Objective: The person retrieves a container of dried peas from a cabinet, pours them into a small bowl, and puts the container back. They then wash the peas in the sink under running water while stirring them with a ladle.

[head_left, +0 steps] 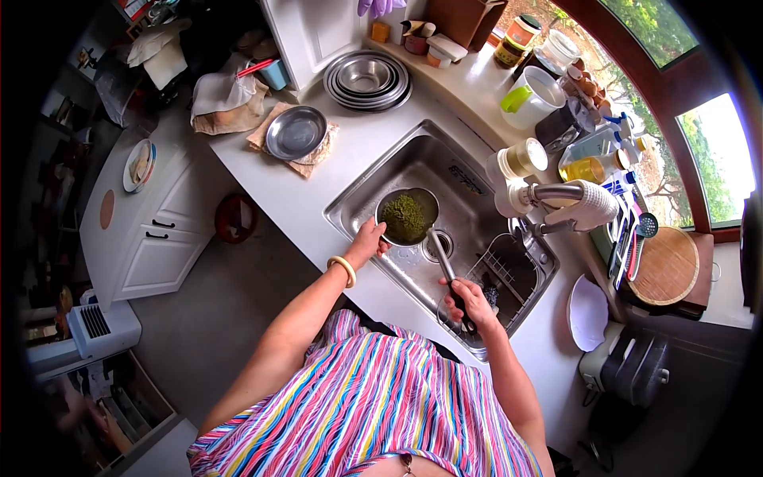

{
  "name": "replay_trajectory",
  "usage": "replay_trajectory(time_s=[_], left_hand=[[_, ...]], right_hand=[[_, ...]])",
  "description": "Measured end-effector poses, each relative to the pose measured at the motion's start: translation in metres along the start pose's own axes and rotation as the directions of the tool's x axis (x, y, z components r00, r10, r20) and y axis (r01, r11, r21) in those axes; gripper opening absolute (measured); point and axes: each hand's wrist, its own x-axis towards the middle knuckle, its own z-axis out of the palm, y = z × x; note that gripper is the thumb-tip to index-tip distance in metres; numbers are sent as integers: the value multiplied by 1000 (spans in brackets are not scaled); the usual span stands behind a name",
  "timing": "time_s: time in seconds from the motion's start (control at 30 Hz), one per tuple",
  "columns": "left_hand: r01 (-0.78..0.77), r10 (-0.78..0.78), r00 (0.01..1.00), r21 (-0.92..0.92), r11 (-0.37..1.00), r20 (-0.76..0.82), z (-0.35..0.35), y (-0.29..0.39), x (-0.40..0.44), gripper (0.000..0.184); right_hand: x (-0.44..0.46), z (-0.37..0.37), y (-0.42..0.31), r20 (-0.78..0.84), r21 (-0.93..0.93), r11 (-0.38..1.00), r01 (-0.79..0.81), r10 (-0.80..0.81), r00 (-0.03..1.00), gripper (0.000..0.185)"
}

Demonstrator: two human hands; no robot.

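Note:
My left hand [372,240] grips the near left rim of a round metal bowl [433,205], held over the sink. Green bits [404,216], like small beans or chopped leaves, lie in the bowl, seemingly with some liquid. Closed around the black grip of a long-handled metal utensil [442,254] is my right hand [470,304]. The utensil's shaft reaches up to the bowl's near right edge; its head cannot be made out, nor whether it is joined to the bowl. Beneath both hands is the steel sink [373,179], its drain [439,246] partly visible.
A wire rack [501,274] stands in the sink's right part. The faucet [556,203] reaches in from the right. Stacked metal bowls [367,79] and a metal plate [296,133] on a cloth sit left behind. Bottles [600,167] and a round wooden board [666,266] line the window side.

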Motion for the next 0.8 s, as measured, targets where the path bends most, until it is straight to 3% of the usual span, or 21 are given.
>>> replay_trajectory(time_s=[0.23,0.33,0.43,0.53,0.63,0.8], left_hand=[[35,-34,999,25,999,-11,2,2,2,17],[34,-34,999,18,999,-19,2,3,2,17],[14,-14,1000,25,1000,-16,2,5,1,17],[6,-5,1000,21,1000,-19,2,4,0,17],[5,-5,1000,23,1000,-26,3,4,-1,17],[-21,23,999,45,999,-37,2,4,4,17]], right_hand=[[-10,7,-16,-71,-361,911,201,-241,968,29],[-13,13,-24,-182,-683,722,112,-316,931,28],[-5,3,-18,-45,-919,349,183,-555,831,27],[3,2,-25,71,-969,137,208,-648,759,25],[14,3,-34,44,-994,54,92,-579,814,23],[23,12,-34,-85,-995,81,-52,-480,873,22]])
